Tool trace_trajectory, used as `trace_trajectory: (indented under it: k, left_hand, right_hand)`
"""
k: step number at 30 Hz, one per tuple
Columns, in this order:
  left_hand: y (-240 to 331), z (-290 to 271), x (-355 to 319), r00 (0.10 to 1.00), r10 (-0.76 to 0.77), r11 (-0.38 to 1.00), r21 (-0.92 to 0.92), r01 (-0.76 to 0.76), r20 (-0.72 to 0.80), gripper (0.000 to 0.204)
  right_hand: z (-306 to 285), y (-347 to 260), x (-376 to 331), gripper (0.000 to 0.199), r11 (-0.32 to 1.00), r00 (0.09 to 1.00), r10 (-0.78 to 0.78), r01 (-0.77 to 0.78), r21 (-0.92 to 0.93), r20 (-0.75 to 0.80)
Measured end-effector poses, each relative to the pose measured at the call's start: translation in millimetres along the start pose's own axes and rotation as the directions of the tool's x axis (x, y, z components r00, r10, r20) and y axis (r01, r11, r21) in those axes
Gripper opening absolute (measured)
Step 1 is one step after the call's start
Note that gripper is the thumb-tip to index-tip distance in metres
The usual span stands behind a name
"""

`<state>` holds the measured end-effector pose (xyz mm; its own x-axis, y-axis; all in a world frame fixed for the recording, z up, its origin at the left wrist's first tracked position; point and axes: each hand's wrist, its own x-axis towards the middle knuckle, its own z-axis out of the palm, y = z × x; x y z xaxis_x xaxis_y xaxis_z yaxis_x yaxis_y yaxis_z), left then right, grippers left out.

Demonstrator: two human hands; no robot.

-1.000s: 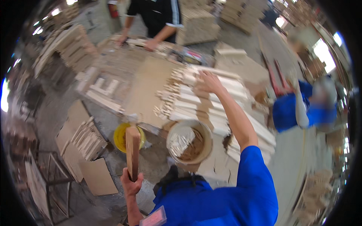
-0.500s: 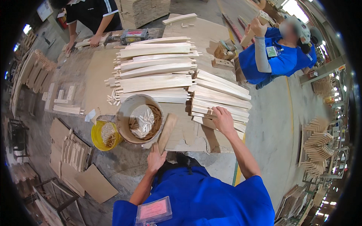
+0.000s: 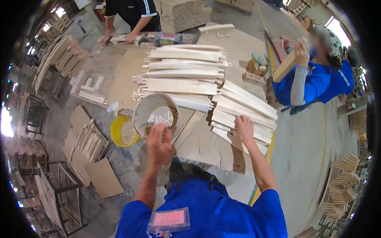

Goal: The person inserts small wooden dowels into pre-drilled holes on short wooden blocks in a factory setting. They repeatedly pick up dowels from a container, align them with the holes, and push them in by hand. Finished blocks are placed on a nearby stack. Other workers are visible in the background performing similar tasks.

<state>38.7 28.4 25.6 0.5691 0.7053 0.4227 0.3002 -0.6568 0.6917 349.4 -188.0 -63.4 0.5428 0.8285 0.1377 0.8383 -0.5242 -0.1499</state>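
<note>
Because my left hand (image 3: 160, 148) is at the near rim of the grey bucket (image 3: 141, 114), its fingers a little apart and blurred, a careless turn of the wrist could knock that rim and spill the pale dowels (image 3: 160, 118) inside; I can't tell whether my fingertips hold any. What the bucket stands on I can't make out, so how steady it is remains a guess. My right hand (image 3: 243, 127) rests on the slats (image 3: 246, 105) of the slanted stack, fingers bent over the nearer ones, though whether they grip one is hidden. Those slats look loosely laid, so pressing unevenly could make one slide and drag its neighbours askew, or jar the straighter stack (image 3: 180, 86) just beside them. Near the bucket lies a narrow wooden bar (image 3: 189, 129), which my left forearm could catch if it swung right.
</note>
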Motion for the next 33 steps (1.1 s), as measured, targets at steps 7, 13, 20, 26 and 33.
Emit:
trace_trajectory:
  k: [7, 13, 20, 26, 33]
  left_hand:
    - [-109, 26, 92, 0.454, -0.352, 0.834, 0.495, -0.244, 0.818, 0.051]
    - [-142, 71, 84, 0.163, -0.52, 0.742, 0.538, -0.4, 0.838, 0.032]
    - [-143, 54, 92, 0.04, -0.479, 0.75, 0.432, -0.501, 0.877, 0.029]
    - [-138, 26, 92, 0.368, -0.414, 0.846, 0.501, -0.181, 0.833, 0.027]
    - [-127, -4, 79, 0.729, -0.311, 0.911, 0.41, 0.046, 0.61, 0.021]
  right_hand:
    - [5, 0, 17, 0.051, 0.999, 0.995, -0.034, 0.032, 0.017, 0.099]
    - [-76, -30, 16, 0.057, 0.987, 0.999, 0.047, -0.046, 0.156, -0.004]
    - [-155, -82, -30, 0.073, 0.262, 0.996, -0.079, -0.016, 0.965, 0.038]
    - [-63, -104, -37, 0.081, -0.064, 0.997, -0.013, -0.072, 0.995, 0.072]
    - [-53, -106, -25, 0.083, 0.162, 0.982, -0.127, 0.16, 0.974, -0.14]
